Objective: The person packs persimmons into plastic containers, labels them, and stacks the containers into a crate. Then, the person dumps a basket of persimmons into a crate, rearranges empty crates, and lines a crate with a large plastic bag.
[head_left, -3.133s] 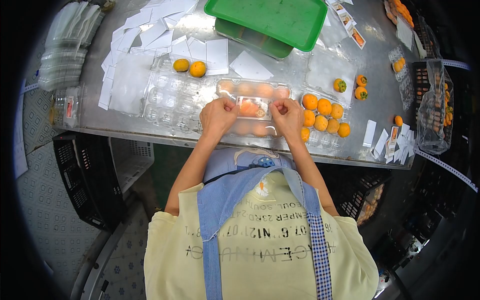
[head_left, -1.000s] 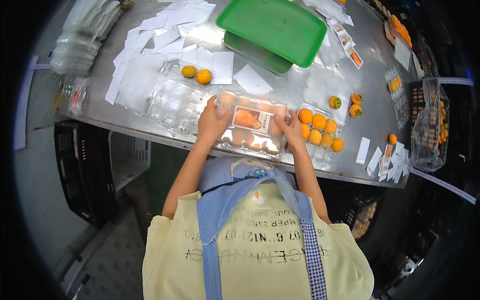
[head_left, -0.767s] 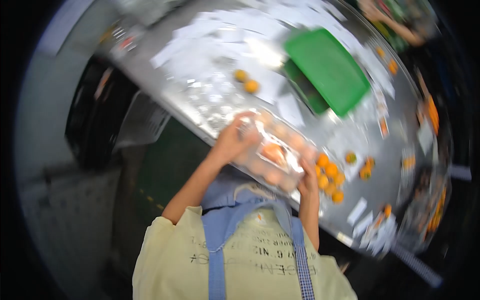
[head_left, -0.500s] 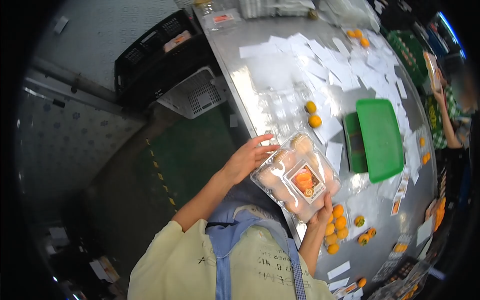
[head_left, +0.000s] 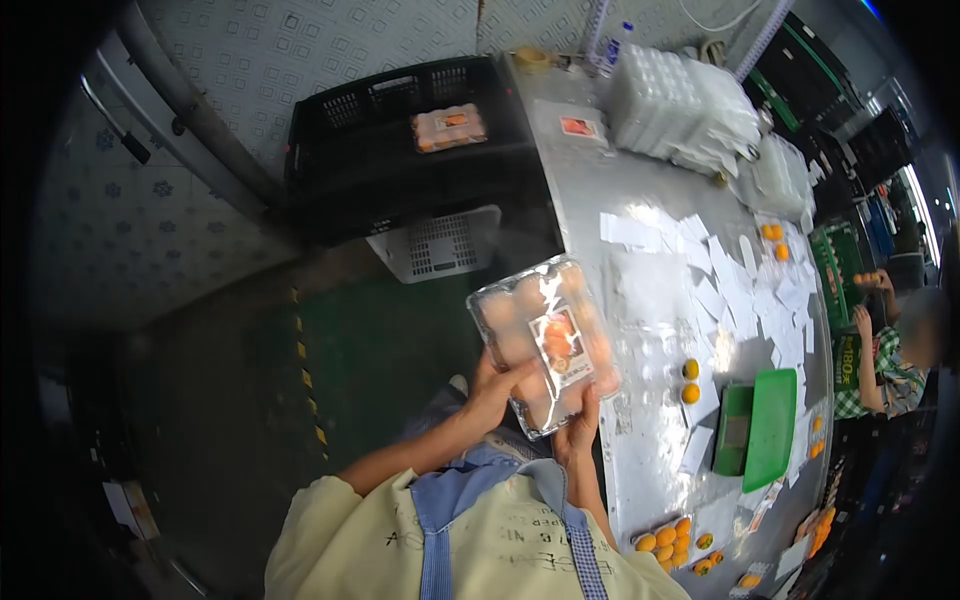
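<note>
1. Head view: the pack [head_left: 536,292], a clear box of orange fruit, is held up in front of the person, label [head_left: 563,345] facing up, beside the table [head_left: 580,195] edge and partly overlapping it in view.
2. The left hand [head_left: 488,395] grips the pack's near left side, one digit over the top; the fingers beneath are hidden. The right hand [head_left: 578,428] is closed on the near right corner, thumb on top. Holding both sides probably shares the weight and keeps the lid pressed down.
3. Beyond the hands stands a black crate [head_left: 345,165] with another pack [head_left: 448,130] inside, lying flat, label up, presumably so the label stays readable.
4. On the table, white trays [head_left: 655,105] stand stacked at the far end, likely to save space; loose fruit [head_left: 691,393] lies beside scattered cards [head_left: 710,290].
</note>
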The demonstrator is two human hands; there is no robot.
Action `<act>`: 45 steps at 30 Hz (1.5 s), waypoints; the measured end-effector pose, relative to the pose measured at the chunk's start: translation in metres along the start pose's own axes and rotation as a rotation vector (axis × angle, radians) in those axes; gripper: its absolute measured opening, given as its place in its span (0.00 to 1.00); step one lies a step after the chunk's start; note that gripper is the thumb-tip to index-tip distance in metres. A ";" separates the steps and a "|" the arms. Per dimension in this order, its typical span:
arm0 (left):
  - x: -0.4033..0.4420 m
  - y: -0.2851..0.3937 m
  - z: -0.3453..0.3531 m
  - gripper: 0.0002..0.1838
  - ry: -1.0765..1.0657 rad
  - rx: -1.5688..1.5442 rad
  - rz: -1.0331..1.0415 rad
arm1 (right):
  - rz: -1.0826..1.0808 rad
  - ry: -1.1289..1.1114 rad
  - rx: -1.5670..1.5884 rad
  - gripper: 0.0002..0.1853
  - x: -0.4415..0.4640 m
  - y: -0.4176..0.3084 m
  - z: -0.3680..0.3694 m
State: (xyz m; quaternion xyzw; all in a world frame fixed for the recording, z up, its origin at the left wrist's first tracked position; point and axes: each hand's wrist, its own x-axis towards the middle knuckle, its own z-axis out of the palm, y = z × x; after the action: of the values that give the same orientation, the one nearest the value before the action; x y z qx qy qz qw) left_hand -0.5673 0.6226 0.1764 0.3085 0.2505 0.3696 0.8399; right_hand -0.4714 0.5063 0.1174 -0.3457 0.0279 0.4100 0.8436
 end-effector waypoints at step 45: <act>1.119 0.622 -0.216 0.22 -0.394 1.745 0.204 | -1.069 -0.652 -2.244 0.30 0.978 0.255 0.825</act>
State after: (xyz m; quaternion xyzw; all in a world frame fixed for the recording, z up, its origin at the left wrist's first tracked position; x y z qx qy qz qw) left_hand -0.3248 1.8957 0.2508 0.9152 0.2647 0.0612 0.2977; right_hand -0.2001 1.7721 0.2779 -0.7156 -0.6790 -0.1134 0.1185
